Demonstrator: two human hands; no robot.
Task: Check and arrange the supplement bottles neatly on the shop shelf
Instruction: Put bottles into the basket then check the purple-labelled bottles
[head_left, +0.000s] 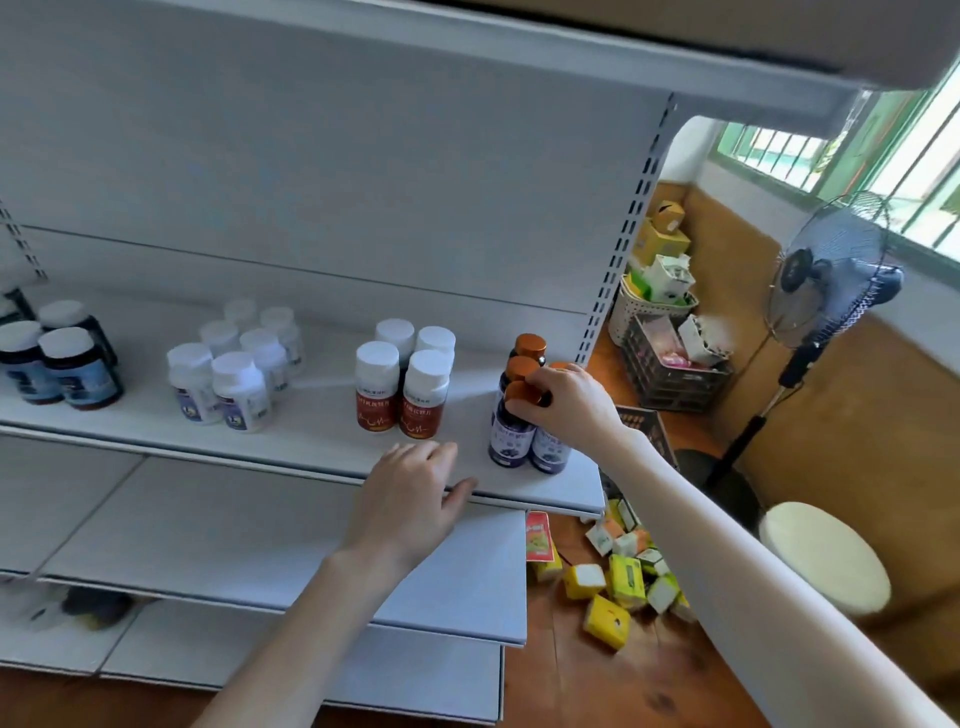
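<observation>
On the white shelf (322, 441) stand groups of supplement bottles. At the right end is a cluster of purple-labelled bottles with orange caps (511, 436). My right hand (569, 402) grips the cap of the front right bottle in that cluster, hiding it. To the left stand red-labelled bottles with white caps (402, 387), then white bottles with white caps (234, 364), then dark blue-labelled bottles (57, 364) at the far left. My left hand (415, 493) rests with relaxed fingers on the shelf's front edge, holding nothing.
Lower shelves (291, 561) jut out below. On the floor to the right lie several yellow and white boxes (623, 577), a dark crate (670, 374), a basket of boxes (654, 291), a standing fan (826, 270) and a round stool (826, 556).
</observation>
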